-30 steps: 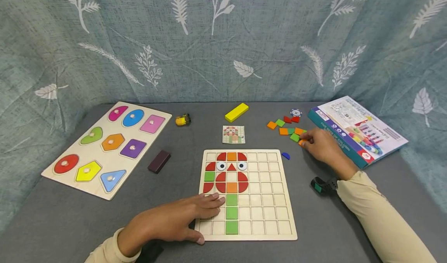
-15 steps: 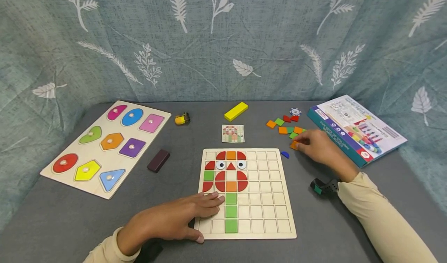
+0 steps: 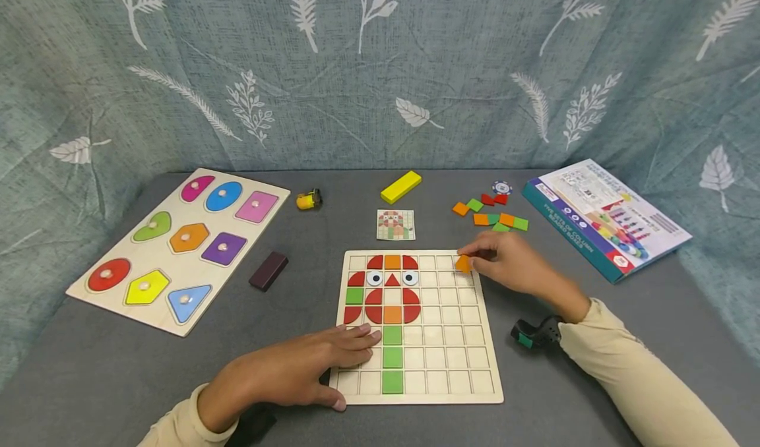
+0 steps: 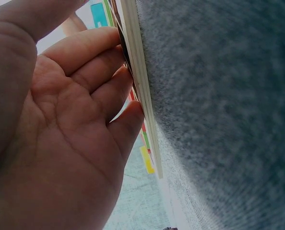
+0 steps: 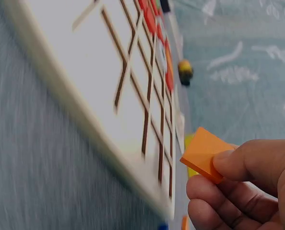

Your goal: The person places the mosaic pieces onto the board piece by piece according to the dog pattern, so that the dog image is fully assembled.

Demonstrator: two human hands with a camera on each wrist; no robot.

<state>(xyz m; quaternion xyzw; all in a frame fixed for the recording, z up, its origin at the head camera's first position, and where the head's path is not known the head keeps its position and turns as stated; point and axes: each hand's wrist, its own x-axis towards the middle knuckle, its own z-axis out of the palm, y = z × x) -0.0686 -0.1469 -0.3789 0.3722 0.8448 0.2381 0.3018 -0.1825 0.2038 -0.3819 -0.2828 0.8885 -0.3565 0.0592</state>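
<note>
My right hand (image 3: 510,262) pinches an orange square tile (image 5: 203,152) between thumb and fingers. In the head view this tile overlaps the top right corner of the wooden grid board (image 3: 439,358). My left hand (image 3: 291,370) rests on the board's lower left part, fingers extended over the cells and thumb at the front edge. Red curved pieces (image 3: 411,314), two eye pieces (image 3: 375,277), a red triangle (image 3: 392,280), orange squares (image 3: 392,314) and green squares (image 3: 392,356) lie in the board's cells. A small picture card (image 3: 395,225) lies behind the board.
Loose tiles (image 3: 481,219) and a poker chip (image 3: 501,187) lie at the back right beside a box (image 3: 608,216). A knobbed shape puzzle (image 3: 196,256), dark block (image 3: 268,271) and small yellow toy (image 3: 309,199) are left; a yellow block (image 3: 400,187) is at the back.
My right hand has picked up the orange tile from the loose pile and moved left with it to the board's top right corner. The left hand stays in place.
</note>
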